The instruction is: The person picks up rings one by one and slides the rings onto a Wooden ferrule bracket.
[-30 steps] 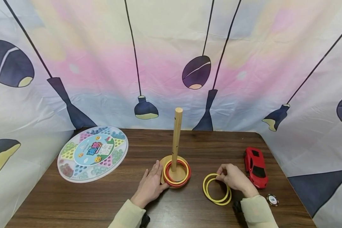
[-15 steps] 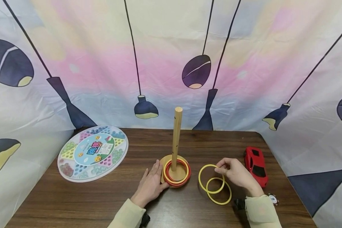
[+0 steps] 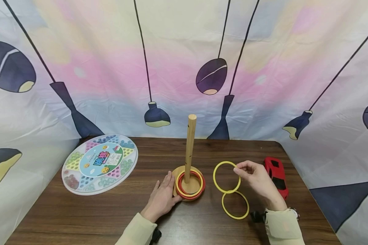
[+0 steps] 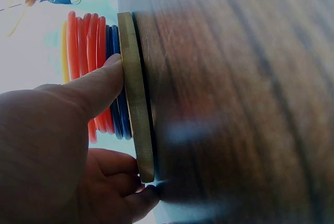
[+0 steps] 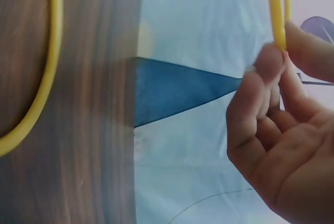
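My left hand (image 3: 162,200) lies at the left edge of a wooden ring toss stand (image 3: 190,149), holding its round base (image 4: 136,104) between thumb and fingers. The thumb reaches in beside the lowest rings. Stacked round the peg are blue rings (image 4: 124,114) at the bottom, red rings (image 4: 78,41) above and a yellow ring (image 4: 65,51) on top. To the right of the stand, my right hand (image 3: 259,180) pinches a yellow ring (image 3: 215,177) by its right side, raised off the table. Another yellow ring (image 3: 248,207) lies flat on the table below it.
A round Chinese checkers box (image 3: 79,187) lies at the back left of the brown table (image 3: 110,217). The red toy car (image 3: 276,163) stands right behind my right hand, partly covered. A poker chip (image 3: 295,212) is mostly hidden by the right wrist. A printed cloth (image 3: 178,61) hangs behind.
The two yellow rings overlapped on the table; my right hand has lifted one away from the other, up and toward the back. My left hand has stayed at the base.
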{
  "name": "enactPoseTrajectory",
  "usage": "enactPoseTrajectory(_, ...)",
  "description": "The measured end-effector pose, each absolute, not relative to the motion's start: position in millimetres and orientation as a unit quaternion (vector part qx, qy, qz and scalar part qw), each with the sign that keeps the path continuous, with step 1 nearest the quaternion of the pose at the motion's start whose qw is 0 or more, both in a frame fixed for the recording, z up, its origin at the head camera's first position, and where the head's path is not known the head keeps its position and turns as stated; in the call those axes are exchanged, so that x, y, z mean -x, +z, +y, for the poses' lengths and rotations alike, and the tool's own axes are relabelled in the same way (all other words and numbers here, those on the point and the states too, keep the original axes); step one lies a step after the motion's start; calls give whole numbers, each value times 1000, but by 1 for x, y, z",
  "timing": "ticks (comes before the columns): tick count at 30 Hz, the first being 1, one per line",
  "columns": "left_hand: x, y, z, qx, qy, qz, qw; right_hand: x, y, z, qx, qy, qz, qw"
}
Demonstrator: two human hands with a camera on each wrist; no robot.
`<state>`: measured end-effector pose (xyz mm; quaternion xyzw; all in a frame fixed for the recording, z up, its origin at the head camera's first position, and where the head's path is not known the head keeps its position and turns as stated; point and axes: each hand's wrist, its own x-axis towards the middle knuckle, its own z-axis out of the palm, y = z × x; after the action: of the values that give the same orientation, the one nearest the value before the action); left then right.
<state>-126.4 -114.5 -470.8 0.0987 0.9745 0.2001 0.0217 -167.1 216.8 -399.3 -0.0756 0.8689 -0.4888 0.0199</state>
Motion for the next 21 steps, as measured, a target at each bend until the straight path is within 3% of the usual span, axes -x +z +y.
enactPoseTrajectory(14, 126, -471, -115, -101, 204, 973, 26, 160, -370, 205, 23, -633, 771, -64)
enactPoseTrajectory(21, 126, -471, -116, -99, 208, 973, 26, 156, -356, 198, 69, -748, 657, -60)
